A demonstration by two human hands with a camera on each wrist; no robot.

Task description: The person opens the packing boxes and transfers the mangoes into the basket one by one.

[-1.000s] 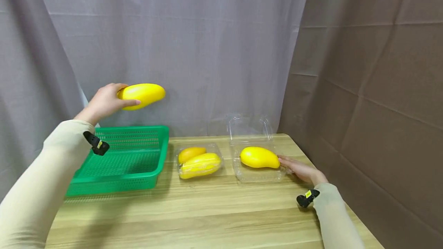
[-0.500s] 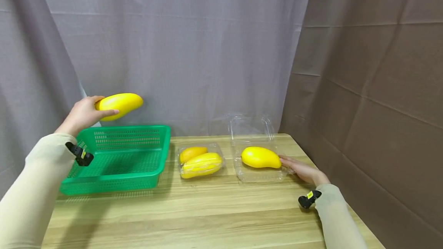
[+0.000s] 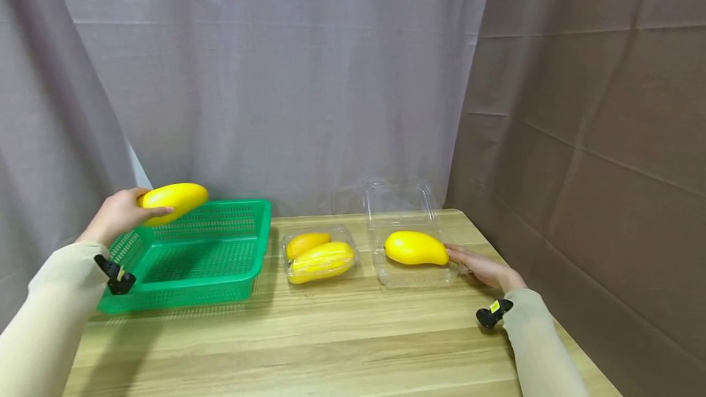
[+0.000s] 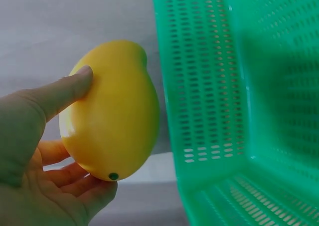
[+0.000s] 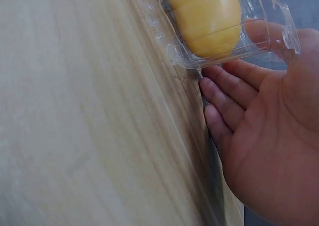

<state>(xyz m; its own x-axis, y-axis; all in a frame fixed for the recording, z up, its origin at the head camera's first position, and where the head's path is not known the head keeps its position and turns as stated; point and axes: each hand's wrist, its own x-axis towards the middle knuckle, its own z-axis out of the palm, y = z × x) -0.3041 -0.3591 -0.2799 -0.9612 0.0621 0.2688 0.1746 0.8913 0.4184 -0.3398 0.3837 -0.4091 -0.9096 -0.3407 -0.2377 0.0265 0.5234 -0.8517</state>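
Observation:
In the head view my left hand (image 3: 122,210) holds a yellow mango (image 3: 179,196) above the left part of a green slotted basket (image 3: 187,300). Thumb and fingers grip it from the side, beside the basket wall (image 4: 199,86) in the left wrist view. Farther right, my right hand (image 3: 482,267) rests at the right side of an open clear plastic clamshell box (image 3: 394,277). Its fingers are nearly straight against the box, and the thumb shows through the plastic in the right wrist view. One mango (image 3: 415,247) lies in this box.
Between basket and open box stands another clear plastic box (image 3: 353,249) with two mangoes (image 3: 322,264) in it. The open box's lid (image 3: 399,201) stands up at the back of the wooden table (image 3: 309,348). Grey curtains (image 3: 276,78) hang behind and brown cloth (image 3: 595,170) hangs on the right.
My left hand has moved left and down with the mango, from high over the basket's right part to just above its left part. The right hand stays at the open box.

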